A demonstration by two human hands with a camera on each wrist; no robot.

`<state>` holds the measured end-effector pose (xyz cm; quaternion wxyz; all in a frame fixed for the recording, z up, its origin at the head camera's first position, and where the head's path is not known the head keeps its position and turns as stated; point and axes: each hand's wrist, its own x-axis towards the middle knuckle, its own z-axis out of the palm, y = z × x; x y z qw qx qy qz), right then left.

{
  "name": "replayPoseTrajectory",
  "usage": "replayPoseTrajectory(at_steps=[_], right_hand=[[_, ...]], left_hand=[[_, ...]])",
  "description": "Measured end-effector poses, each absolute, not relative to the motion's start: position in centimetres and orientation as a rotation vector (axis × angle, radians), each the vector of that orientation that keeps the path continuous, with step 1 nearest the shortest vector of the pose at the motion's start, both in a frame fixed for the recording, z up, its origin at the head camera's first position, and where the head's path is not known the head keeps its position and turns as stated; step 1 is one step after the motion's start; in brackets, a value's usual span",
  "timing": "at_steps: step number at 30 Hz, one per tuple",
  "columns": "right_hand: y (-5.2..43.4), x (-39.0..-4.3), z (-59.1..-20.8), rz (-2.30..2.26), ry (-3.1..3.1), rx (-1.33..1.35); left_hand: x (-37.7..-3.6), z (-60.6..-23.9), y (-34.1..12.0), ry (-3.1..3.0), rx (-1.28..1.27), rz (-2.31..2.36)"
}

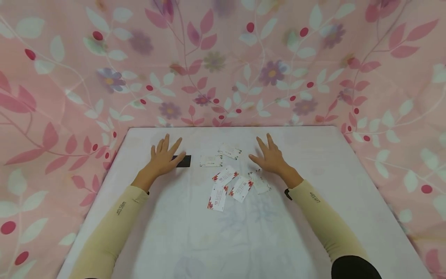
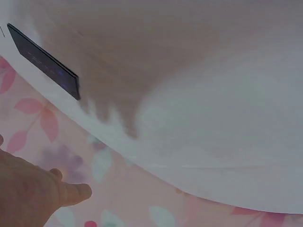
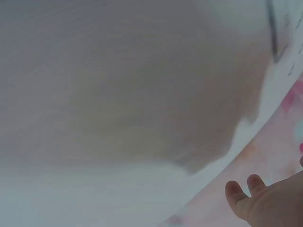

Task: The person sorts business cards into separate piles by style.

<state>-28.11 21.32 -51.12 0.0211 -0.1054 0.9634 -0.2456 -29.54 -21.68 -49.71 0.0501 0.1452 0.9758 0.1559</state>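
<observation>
White cards (image 1: 226, 182) with red floral corners and print too small to read lay scattered mid-bench (image 1: 195, 240), between both hands. Small dark lettering on each beige sleeve (image 1: 122, 207) was illegible. Left hand (image 1: 163, 157) rested flat, fingers spread, touching a black card (image 1: 183, 161); right hand (image 1: 270, 157) lay flat, fingers spread, just beside the cards.

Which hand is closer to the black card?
The left hand. It lies right beside the flat black rectangular card, perhaps touching it. The right hand is far across, past the white cards.
</observation>
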Motion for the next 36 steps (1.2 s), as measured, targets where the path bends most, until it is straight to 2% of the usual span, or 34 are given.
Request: replayPoseTrajectory(at_steps=[7, 16, 23, 36], right_hand=[[25.5, -26.8, -52.8, -0.698, 2.996, -0.227], [26.9, -25.8, -53.9, -0.639, 3.016, -0.237], [27.3, -25.8, -52.9, -0.679, 3.018, -0.251], [26.2, -27.4, -51.9, -0.688, 2.973, -0.249]], left_hand=[[-28.7, -49.7, -25.8, 2.976, 0.338, 0.412], [-26.2, -51.9, -28.5, 2.996, 0.305, 0.384], [-26.5, -51.8, -27.9, 3.024, 0.353, 0.384], [-29.1, -50.4, -24.5, 3.030, 0.501, 0.379]])
